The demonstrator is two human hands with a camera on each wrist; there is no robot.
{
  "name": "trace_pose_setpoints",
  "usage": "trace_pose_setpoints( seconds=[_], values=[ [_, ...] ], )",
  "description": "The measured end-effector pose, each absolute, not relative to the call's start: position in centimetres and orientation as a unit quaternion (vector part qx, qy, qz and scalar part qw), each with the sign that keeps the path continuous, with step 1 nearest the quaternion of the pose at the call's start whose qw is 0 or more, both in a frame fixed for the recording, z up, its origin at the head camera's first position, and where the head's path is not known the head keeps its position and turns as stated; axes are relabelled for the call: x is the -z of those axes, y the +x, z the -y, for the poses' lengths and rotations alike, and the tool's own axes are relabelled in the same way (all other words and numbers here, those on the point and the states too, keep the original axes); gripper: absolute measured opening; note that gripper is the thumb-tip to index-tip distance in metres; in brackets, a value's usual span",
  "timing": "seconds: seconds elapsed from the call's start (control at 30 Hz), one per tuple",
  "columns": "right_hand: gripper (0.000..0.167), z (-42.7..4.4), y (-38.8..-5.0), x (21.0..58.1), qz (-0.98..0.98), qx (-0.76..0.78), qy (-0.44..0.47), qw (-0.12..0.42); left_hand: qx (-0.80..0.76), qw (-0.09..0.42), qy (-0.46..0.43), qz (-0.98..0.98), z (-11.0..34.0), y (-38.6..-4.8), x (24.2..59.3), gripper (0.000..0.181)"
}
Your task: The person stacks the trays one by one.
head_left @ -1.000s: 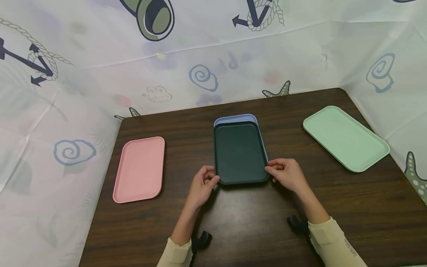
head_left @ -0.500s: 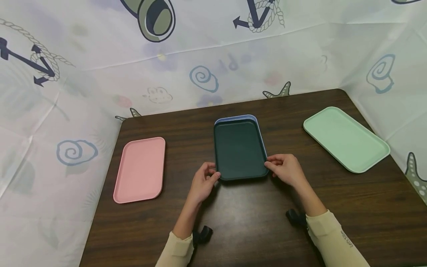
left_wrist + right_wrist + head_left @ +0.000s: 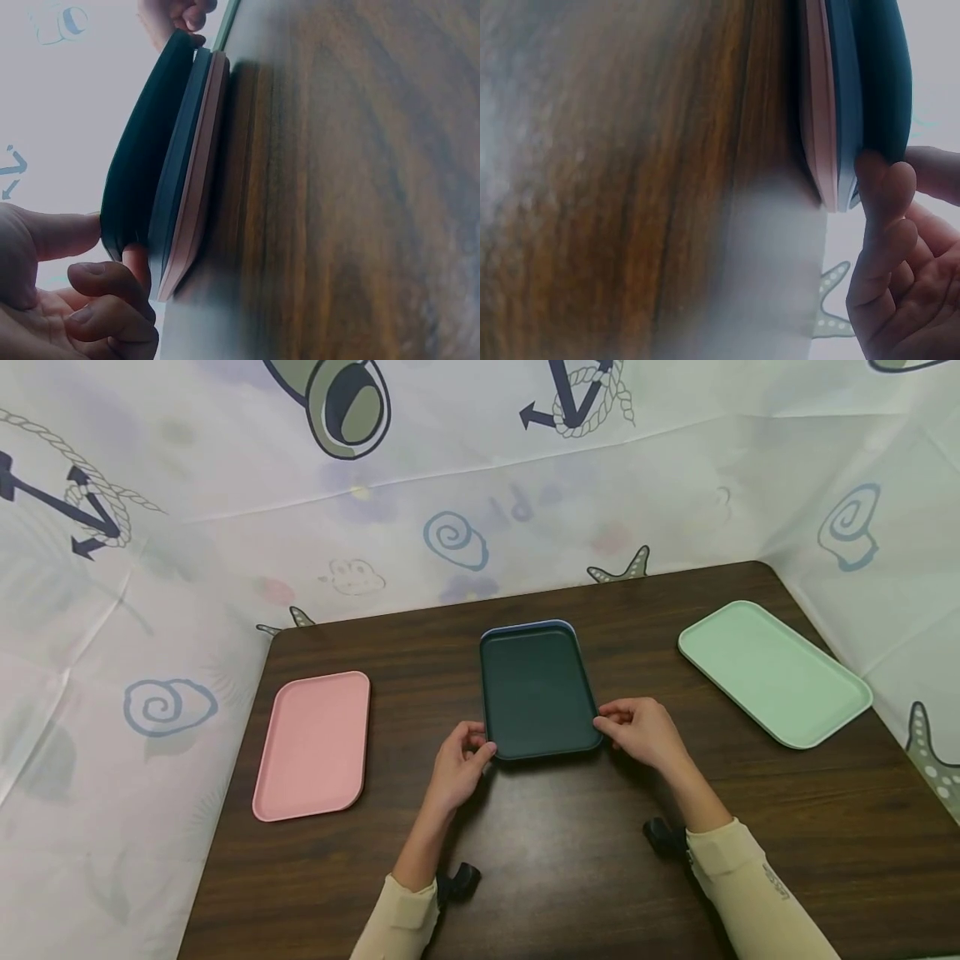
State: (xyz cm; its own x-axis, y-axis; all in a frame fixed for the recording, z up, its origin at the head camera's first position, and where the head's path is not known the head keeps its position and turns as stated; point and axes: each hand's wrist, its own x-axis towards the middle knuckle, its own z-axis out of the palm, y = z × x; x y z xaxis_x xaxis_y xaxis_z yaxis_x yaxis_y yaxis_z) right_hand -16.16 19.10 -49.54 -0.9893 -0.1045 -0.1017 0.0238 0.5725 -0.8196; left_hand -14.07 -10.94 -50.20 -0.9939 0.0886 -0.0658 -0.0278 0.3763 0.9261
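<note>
A dark green rectangular tray (image 3: pixel 540 693) lies over a blue tray (image 3: pixel 529 626), whose far edge peeks out in the head view. Its near end is raised off the blue tray (image 3: pixel 180 172), as the left wrist view shows. Beneath the blue one, a pink tray edge (image 3: pixel 821 112) shows in both wrist views. My left hand (image 3: pixel 457 767) pinches the dark green tray's near left corner, thumb on top and a finger below. At the near right corner, my right hand (image 3: pixel 643 731) pinches the same tray between thumb and fingers.
A pink tray (image 3: pixel 313 747) lies apart on the left side of the dark wooden table (image 3: pixel 540 843). On the right, a light green tray (image 3: pixel 776 675) lies at an angle near the table's edge. A patterned white cloth (image 3: pixel 300 518) hangs behind and beside the table.
Both hands have moved away from me with the dark green tray. Less of the blue tray now shows past its far and right edges.
</note>
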Motion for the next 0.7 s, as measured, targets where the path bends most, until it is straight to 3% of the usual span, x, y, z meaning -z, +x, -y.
trace_pose_setpoints(
  seconds=[0.7],
  values=[
    [0.029, -19.06, -17.04, 49.83, -0.894, 0.445, -0.024, 0.047, -0.440, -0.019, 0.024, -0.898, 10.15, -14.38, 50.44, 0.030]
  ],
)
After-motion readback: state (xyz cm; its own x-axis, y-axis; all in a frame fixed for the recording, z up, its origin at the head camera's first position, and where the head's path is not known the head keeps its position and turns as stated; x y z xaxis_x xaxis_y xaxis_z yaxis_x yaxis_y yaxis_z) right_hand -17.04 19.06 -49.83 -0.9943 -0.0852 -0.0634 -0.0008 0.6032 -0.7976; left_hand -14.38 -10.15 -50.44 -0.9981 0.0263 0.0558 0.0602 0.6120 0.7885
